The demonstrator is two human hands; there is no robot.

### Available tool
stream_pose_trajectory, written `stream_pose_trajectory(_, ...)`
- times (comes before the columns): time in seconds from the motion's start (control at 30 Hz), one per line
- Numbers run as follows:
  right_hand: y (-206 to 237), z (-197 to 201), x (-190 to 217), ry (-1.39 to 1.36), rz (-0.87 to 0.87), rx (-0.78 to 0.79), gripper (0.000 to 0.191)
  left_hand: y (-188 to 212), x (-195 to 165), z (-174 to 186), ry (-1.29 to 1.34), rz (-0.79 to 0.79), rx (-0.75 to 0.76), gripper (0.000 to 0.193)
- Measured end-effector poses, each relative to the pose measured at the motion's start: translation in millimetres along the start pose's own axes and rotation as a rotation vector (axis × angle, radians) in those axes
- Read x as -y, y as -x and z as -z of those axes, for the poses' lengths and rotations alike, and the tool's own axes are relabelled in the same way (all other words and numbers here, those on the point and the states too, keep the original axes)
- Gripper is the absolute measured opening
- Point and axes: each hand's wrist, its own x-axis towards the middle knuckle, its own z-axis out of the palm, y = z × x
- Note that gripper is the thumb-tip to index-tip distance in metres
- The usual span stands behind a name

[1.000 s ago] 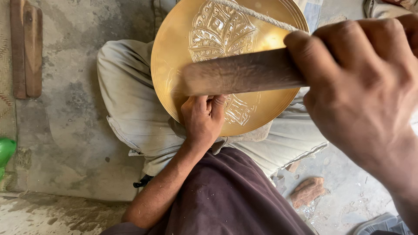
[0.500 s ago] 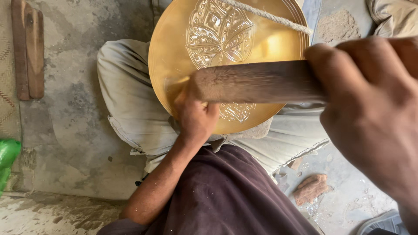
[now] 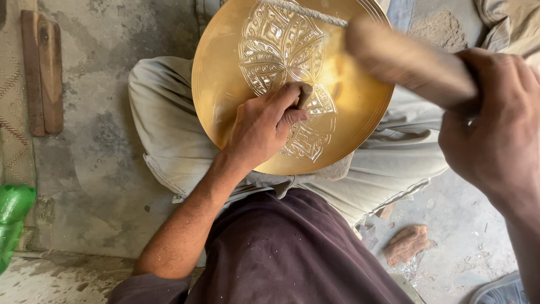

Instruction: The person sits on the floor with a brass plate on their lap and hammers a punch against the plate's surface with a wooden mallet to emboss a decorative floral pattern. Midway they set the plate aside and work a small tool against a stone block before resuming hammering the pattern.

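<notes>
A round brass plate (image 3: pixel 225 84) with an engraved flower pattern rests on my crossed legs. My left hand (image 3: pixel 261 126) lies on the plate's lower middle, shut on a small chisel (image 3: pixel 304 94) whose tip touches the engraving. My right hand (image 3: pixel 498 132) is raised at the right, shut on a wooden mallet (image 3: pixel 408 62) that is blurred above the plate's upper right edge. A cord (image 3: pixel 306 12) crosses the top of the plate.
Concrete floor all around. A wooden slat (image 3: pixel 42 73) lies at the far left beside a woven mat (image 3: pixel 12 112). A green plastic bottle (image 3: pixel 12 222) sits at the lower left. A reddish stone (image 3: pixel 406 243) lies at the lower right, near a sandal (image 3: pixel 503 290).
The mallet has swung up from across the plate's middle to its upper right. My left hand has shifted up, and the chisel now shows.
</notes>
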Motion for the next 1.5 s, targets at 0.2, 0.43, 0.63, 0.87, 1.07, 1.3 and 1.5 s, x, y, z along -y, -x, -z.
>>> stream_pose_trajectory(0.2,-7,-11,1,0.145,0.252,-0.149,0.042,3,-2,-4,-0.030,-0.035,-0.020,0.027)
stream_pose_trajectory(0.43,-9,-23,-3,0.527,0.330,-0.101,0.031,5,-8,-1,-0.022,-0.017,-0.071,0.027)
stream_pose_trajectory(0.63,-16,-6,6,0.491,0.317,0.065,0.038,7,-12,-3,-0.061,0.032,-0.107,0.026)
stream_pose_trajectory(0.87,-19,7,21,0.281,0.286,0.070,0.038,21,-18,-12,-0.043,0.074,-0.240,0.020)
stream_pose_trajectory(1.07,-25,19,45,0.266,0.324,0.050,0.040,37,-17,-27,0.056,0.125,-0.374,0.017)
stream_pose_trajectory(1.3,-29,34,77,0.521,0.487,0.056,0.032,55,-3,-40,-0.048,0.250,-0.381,0.018)
stream_pose_trajectory(1.5,-28,41,87,0.812,0.539,0.103,0.035,64,0,-45,-0.054,0.121,-0.482,0.018)
